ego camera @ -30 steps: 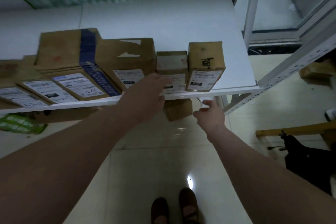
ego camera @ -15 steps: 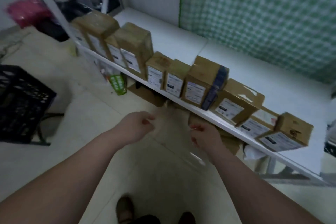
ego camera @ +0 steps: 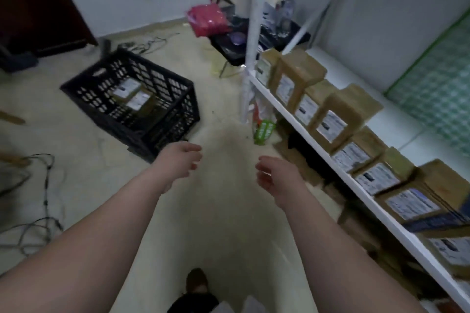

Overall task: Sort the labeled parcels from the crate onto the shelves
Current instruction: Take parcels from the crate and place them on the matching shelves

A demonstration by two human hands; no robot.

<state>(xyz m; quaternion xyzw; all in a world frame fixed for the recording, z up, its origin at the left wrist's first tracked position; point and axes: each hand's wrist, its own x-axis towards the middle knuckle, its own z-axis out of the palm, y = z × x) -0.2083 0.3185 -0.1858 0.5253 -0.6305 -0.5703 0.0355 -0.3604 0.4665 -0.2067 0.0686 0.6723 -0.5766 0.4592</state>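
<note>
1. The left hand hangs released, fingers loosely curled and grasping nothing. The right hand is the same: palm turned inward, relaxed, empty. They sit near each other but apart, over bare floor.
2. The black crate stands on the floor ahead of the left hand and further to its left, clear of its fingers. The remaining parcels lie at the bottom with their white labels up. There look to be two, though blur makes the count uncertain.
3. The white shelf runs along the outer side of the right hand. A row of sorted boxes stands at its front edge, labels facing out.
4. The parcels are small cardboard boxes, so probably stiff, dry to the touch and fairly light.
5. The best hold is likely across two opposite side faces, thumb on one and fingers on the other. That keeps the hand off the label, which has to stay readable.
6. The contents are unknown, so each box should be set down rather than dropped.
7. The crate's lattice walls stand well above the parcels. I judge each box must come straight up past the rim before swinging towards the shelf.
8. Loose cables trail on the floor far to the left of the left hand and could catch a foot.
</note>
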